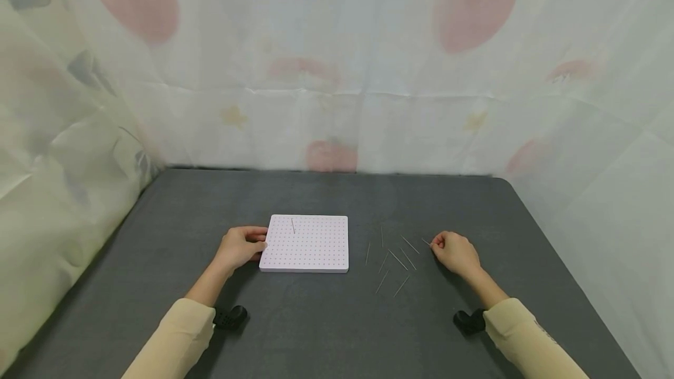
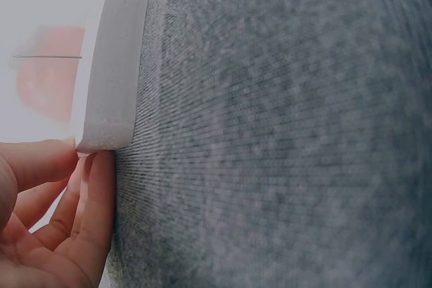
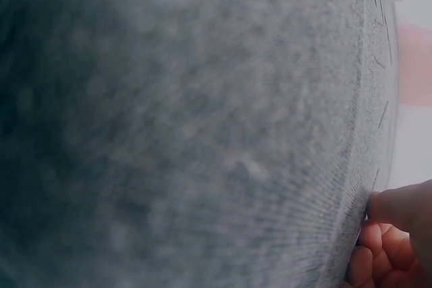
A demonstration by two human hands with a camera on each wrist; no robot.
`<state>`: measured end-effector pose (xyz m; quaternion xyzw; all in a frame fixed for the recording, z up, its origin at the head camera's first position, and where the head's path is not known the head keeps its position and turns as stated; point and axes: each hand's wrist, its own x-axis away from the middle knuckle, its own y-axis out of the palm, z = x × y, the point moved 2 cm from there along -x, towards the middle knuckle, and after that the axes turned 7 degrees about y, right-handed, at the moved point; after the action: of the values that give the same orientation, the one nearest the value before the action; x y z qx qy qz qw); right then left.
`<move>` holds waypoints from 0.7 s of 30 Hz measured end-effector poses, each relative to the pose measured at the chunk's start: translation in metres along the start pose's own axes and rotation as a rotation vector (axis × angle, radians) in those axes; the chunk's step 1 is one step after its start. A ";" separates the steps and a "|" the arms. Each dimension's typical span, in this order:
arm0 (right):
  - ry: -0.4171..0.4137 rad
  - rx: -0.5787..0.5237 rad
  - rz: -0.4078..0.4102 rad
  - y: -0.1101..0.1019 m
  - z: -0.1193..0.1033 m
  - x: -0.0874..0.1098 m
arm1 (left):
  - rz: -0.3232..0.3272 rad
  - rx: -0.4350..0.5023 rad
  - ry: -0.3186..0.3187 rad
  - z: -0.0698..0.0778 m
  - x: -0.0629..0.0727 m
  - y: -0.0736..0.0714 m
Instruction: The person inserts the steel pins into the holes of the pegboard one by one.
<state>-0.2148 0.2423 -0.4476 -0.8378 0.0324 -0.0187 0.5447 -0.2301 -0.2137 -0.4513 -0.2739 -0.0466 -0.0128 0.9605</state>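
A white pegboard (image 1: 308, 253) with rows of small holes lies left of centre in the head view. One thin metal pin (image 1: 293, 226) stands upright in it near the far left corner. My left hand (image 1: 238, 247) grips the board's left edge, thumb at the top rim and fingers against the side, as the left wrist view shows at the board's corner (image 2: 111, 92). Off to the right, my right hand (image 1: 455, 252) pinches a thin metal pin (image 1: 425, 241) between thumb and forefinger, low over the table. Its other fingers are curled in.
Several loose metal pins (image 1: 397, 259) lie scattered at different angles between the board and my right hand. The dark grey cloth-covered table (image 1: 326, 326) ends at a patterned curtain (image 1: 400, 127) behind and at both sides. Each wrist wears a black device (image 1: 231, 316).
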 end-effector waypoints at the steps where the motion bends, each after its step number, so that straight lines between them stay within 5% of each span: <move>1: -0.003 0.004 -0.005 0.000 0.000 0.000 | 0.000 -0.002 0.000 0.000 0.000 0.000; 21: -0.025 -0.015 0.001 0.000 0.001 0.001 | 0.000 -0.012 0.008 -0.001 0.000 -0.001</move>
<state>-0.2138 0.2433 -0.4475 -0.8422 0.0262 -0.0077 0.5385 -0.2301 -0.2147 -0.4515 -0.2795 -0.0425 -0.0141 0.9591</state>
